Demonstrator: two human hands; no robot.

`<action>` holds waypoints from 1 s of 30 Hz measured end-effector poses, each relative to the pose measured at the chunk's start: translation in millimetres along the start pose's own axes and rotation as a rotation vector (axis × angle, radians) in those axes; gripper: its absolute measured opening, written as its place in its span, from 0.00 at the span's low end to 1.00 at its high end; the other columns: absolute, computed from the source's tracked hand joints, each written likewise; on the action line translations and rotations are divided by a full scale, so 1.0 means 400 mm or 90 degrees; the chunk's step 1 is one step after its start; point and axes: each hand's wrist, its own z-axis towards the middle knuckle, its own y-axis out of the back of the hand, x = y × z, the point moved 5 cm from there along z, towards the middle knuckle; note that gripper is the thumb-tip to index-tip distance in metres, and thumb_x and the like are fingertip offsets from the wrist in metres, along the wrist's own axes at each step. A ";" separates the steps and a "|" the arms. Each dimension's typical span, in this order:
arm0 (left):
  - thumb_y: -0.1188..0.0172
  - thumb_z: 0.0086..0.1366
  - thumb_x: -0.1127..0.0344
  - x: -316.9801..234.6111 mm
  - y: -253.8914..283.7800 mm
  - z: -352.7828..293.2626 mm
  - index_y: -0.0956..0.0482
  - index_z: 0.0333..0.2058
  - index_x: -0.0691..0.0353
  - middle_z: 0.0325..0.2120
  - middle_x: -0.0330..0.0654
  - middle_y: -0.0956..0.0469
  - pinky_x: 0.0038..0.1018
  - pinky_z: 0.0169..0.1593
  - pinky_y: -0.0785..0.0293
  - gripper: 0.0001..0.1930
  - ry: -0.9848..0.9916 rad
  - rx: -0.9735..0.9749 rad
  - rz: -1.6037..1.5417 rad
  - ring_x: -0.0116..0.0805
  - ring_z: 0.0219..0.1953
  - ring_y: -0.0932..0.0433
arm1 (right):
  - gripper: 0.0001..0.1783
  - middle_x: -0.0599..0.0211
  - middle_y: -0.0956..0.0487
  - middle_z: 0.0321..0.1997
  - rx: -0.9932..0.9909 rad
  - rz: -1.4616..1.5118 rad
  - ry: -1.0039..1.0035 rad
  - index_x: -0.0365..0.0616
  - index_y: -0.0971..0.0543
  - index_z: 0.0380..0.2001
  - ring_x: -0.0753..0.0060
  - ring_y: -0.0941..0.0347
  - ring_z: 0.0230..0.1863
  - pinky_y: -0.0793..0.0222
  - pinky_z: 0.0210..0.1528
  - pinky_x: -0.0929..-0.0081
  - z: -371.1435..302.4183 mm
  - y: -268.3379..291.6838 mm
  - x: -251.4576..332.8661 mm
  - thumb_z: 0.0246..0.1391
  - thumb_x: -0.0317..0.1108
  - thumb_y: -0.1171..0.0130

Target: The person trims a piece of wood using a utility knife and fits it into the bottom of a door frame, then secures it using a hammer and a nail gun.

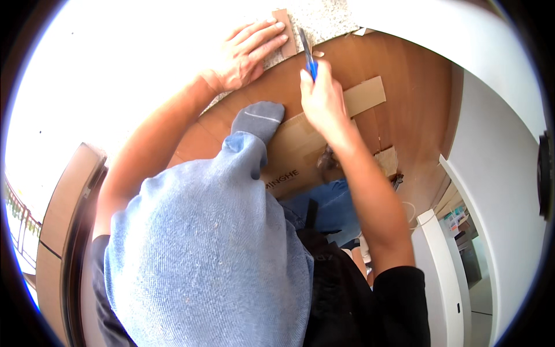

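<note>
At the top of the view, my left hand point(245, 55) lies flat with its fingers stretched out over a narrow brown strip point(287, 43), pressing it against the speckled stone surface point(324, 17). My right hand point(325, 98) is closed round the blue handle of what looks like a utility knife point(308, 49). Its long dark blade points away from me, just right of the strip and apart from it. A small pale scrap point(318, 54) lies beside the handle. My left fingers cover part of the strip.
My bent knee in blue jeans point(208, 243) and a grey-socked foot point(258, 120) take up the middle. Flattened cardboard point(298, 144) lies on the brown wooden floor point(404, 75). A white wall point(497, 144) rises at the right; a railing point(22, 217) shows at far left.
</note>
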 end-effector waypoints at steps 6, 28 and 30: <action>0.37 0.66 0.73 0.035 0.044 0.011 0.22 0.59 0.62 0.58 0.51 0.23 0.44 0.61 0.24 0.22 0.360 -0.048 -0.283 0.47 0.61 0.22 | 0.20 0.42 0.23 0.53 -0.142 0.031 -0.028 0.37 0.27 0.57 0.37 0.25 0.53 0.28 0.56 0.50 -0.182 -0.014 -0.170 0.68 0.37 0.40; 0.29 0.61 0.60 -0.356 -0.060 0.088 0.23 0.54 0.63 0.43 0.50 0.22 0.40 0.57 0.24 0.25 -0.027 0.289 -0.286 0.51 0.50 0.21 | 0.19 0.60 0.17 0.50 -0.055 0.658 -0.140 0.33 0.24 0.59 0.74 0.20 0.48 0.18 0.48 0.72 -0.283 -0.004 -0.241 0.73 0.36 0.41; 0.27 0.60 0.58 -0.332 -0.062 0.110 0.22 0.54 0.61 0.45 0.48 0.23 0.42 0.56 0.24 0.25 -0.040 0.298 -0.357 0.54 0.50 0.22 | 0.18 0.62 0.17 0.46 -0.067 0.659 -0.170 0.33 0.21 0.57 0.74 0.19 0.44 0.18 0.47 0.74 -0.304 -0.016 -0.286 0.73 0.36 0.41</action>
